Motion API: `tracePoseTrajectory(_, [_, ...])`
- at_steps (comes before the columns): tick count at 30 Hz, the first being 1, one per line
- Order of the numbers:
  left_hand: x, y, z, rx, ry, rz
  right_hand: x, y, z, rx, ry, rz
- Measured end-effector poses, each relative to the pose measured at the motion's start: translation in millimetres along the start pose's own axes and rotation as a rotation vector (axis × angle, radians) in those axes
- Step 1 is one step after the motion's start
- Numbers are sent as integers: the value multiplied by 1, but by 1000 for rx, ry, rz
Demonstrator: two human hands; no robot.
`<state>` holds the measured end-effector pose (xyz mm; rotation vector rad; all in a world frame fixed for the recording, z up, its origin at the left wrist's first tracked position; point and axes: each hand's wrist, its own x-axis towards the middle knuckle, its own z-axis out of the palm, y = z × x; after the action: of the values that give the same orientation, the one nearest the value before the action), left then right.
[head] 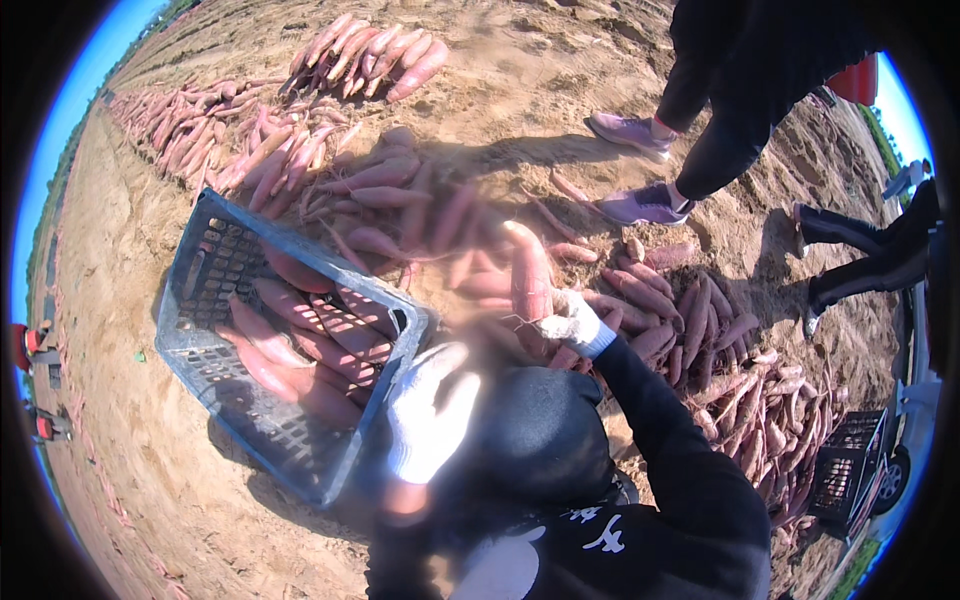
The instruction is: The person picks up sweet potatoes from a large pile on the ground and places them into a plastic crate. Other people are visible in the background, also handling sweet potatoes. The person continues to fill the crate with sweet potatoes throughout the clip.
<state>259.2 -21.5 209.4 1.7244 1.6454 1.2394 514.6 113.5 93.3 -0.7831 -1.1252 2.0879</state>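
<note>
A pink-skinned sweet potato (529, 274) stands nearly upright in my right hand (573, 324), which wears a white knit glove with a bluish cuff. The fingers grip it near its lower end, where thin roots show. My left hand (433, 412), gloved in white and bright with glare, is beside the crate's near right side. Its thumb and fingers are apart with nothing between them. The dark plastic crate (259, 442) has slotted walls and holds several large sweet potatoes (300, 352). Glare blurs the sweet potatoes behind my right hand.
A long row of sweet potatoes (180, 127) runs to the far left, beside a stacked heap (367, 56). More lie in a pile (765, 420) at right, near a black crate (847, 465). Purple shoes (645, 204) of a standing person and another person's legs (862, 262) are nearby.
</note>
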Motion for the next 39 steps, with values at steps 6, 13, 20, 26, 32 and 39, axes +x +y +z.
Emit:
tracePoseTrajectory(6, [58,27,25,-84,-114,-197,4,-49,37,-205,-164,7])
tracePoseTrajectory(13, [62,-4,18,-1023,374,-338,34,-63,47,-175,-129,-196])
tracePoseTrajectory(20, [76,-11,-54,-1286,684,-457,27,-54,40,-58,-58,-179])
tracePoseTrajectory(26, [60,-57,-53,-1527,740,-407,35,-87,94,-212,-93,-109])
tracePoseTrajectory(32, [57,-52,-24,-1542,705,-483,39,-113,131,-373,-269,-65])
tracePoseTrajectory(39, [44,-34,-14,-1357,594,-474,40,-73,134,-333,-190,26])
